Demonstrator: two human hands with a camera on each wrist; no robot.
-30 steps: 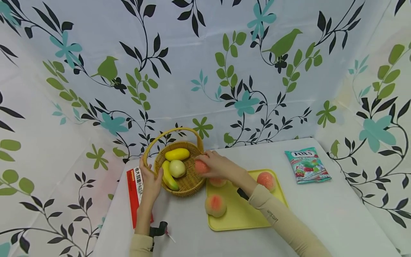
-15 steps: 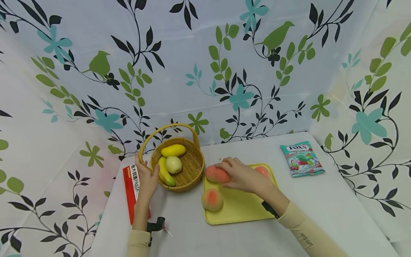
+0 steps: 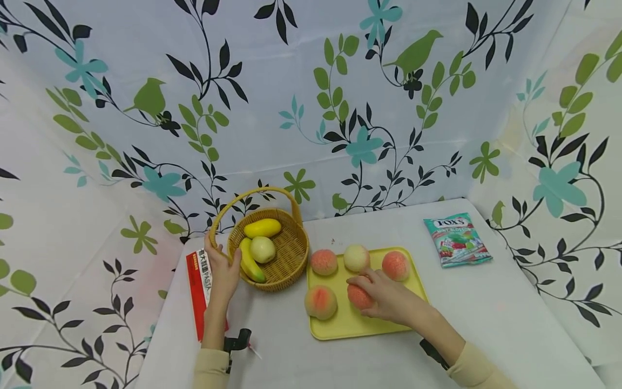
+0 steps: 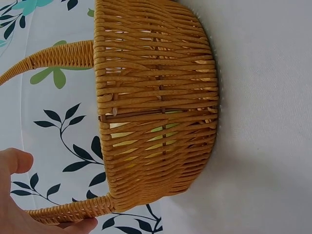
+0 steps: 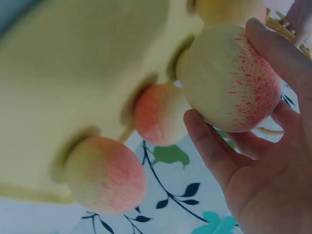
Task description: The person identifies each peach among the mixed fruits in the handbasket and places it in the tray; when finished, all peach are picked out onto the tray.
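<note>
My left hand holds the lower left end of the yellow-brown handle of a wicker basket. In the left wrist view the fingers pass behind the handle, close to the woven basket wall. Inside the basket lie a banana, a yellow oblong fruit and a pale green round fruit. Over the yellow tray, my right hand grips a peach between thumb and fingers. Several other peaches sit on the tray, one at its near left corner.
Left of the basket, partly behind my forearm, lies a red pasta pack. A teal candy bag is at the back right of the white table. A small lollipop lies by my left wrist. Patterned cloth hangs behind.
My right hand has carried the peach from the basket's right edge rightward and nearer, over the tray. The left hand stays on the handle. The head view has shifted slightly.
</note>
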